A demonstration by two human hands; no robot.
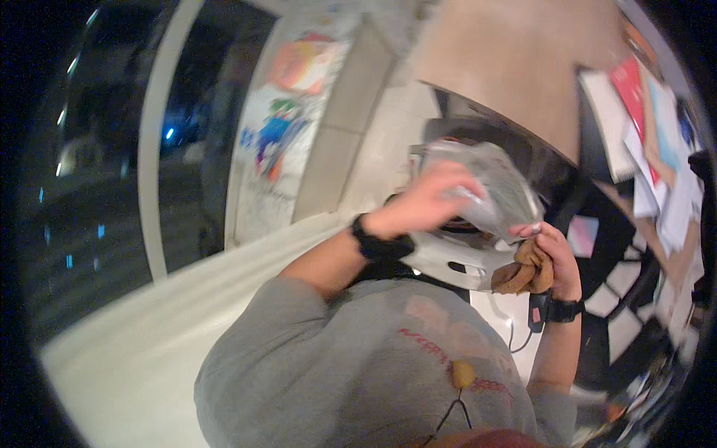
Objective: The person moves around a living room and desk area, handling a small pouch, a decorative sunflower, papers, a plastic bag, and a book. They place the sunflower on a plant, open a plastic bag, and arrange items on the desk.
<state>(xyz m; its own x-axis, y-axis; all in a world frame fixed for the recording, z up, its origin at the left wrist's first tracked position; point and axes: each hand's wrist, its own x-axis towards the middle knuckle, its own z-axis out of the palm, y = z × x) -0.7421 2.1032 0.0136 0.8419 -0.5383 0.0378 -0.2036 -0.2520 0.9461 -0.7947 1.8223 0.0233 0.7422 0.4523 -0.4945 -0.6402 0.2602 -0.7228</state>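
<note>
A clear plastic bag (504, 179) is spread between my two hands, above a white plastic basket (431, 252) with a slot handle. My left hand (431, 196), blurred by motion, has its curled fingers on the bag's crumpled near side. My right hand (554, 252) pinches the bag's right edge between thumb and fingers. The same hand also holds a bunched brown cloth (521, 271), which hangs over the basket's rim. What lies inside the basket is mostly hidden by the bag and my left hand.
Beyond the basket stands a light wooden tabletop (504, 61). Papers and folders (644, 129) lie piled at the right, above a dark surface with white pieces (622, 280). A glass window (196, 112) and a wall with coloured drawings (280, 129) rise at the left.
</note>
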